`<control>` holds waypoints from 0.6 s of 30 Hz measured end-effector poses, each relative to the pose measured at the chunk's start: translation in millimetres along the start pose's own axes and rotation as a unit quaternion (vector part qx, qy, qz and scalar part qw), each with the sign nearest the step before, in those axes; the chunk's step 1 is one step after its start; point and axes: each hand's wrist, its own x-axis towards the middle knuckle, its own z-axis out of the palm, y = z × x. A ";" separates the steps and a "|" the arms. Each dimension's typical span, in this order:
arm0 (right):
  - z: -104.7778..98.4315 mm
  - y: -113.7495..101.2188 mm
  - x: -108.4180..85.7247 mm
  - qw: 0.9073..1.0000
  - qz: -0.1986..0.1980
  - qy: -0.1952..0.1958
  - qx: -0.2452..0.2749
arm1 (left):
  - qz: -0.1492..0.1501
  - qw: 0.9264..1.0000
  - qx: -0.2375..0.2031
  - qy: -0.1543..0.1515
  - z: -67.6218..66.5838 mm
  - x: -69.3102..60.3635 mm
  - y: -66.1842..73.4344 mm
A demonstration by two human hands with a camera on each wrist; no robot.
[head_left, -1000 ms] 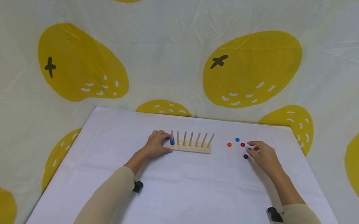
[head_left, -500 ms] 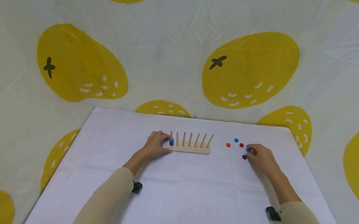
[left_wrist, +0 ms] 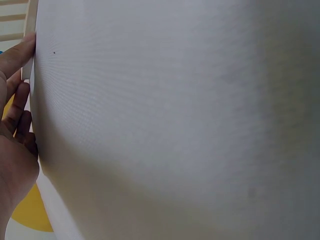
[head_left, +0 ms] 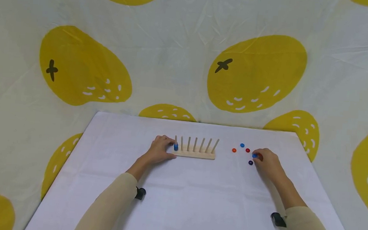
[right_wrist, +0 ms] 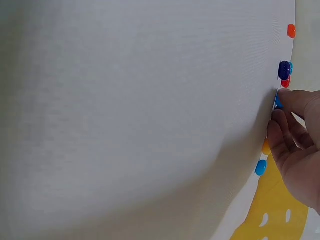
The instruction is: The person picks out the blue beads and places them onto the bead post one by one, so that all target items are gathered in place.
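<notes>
At the left end of a wooden peg rack (head_left: 197, 154), my left hand (head_left: 160, 149) grips the base, thumb along the front edge and fingers behind. A row of several upright pegs rises from it. Blue beads (head_left: 176, 147) sit low on the leftmost peg. Over to the right, my right hand (head_left: 268, 163) pinches a blue bead (right_wrist: 279, 101) between thumb and finger, down at the cloth. Close by lie a dark purple bead (head_left: 250, 162), a red bead (head_left: 247, 150), another blue bead (head_left: 242, 145) and an orange bead (head_left: 234, 150).
A white cloth (head_left: 191, 197) covers the table. Behind it hangs a pale curtain (head_left: 175, 57) with yellow fruit prints. Beyond my right hand, the right wrist view shows a yellow-orange bead (right_wrist: 266, 147) and one more blue bead (right_wrist: 261, 167).
My right thumb and finger, apart around the blue bead a second ago, have closed on it. The left hand stays at the rack's end. The head view has shifted slightly.
</notes>
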 end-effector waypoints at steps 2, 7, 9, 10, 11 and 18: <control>0.1 -0.5 1.0 1.000 0.005 -0.002 0.002 | -0.001 1.000 -0.001 -0.001 -0.9 0.0 0.6; 0.0 0.0 1.5 1.000 0.012 -0.008 0.005 | -0.002 1.000 -0.001 -0.002 -0.6 -0.3 1.3; -0.5 -0.1 1.1 1.000 0.010 -0.007 0.008 | -0.002 1.000 0.001 -0.001 -0.4 -0.2 1.3; -0.8 -0.1 0.9 1.000 0.009 -0.007 0.009 | -0.003 1.000 0.002 -0.001 -0.3 -0.1 1.3; -1.3 -0.4 0.6 1.000 0.009 -0.007 0.010 | -0.002 1.000 0.003 0.000 -0.4 -0.1 1.3; -4.7 -2.0 -1.0 1.000 0.005 -0.008 0.014 | -0.001 1.000 0.007 0.000 -2.1 -0.3 1.6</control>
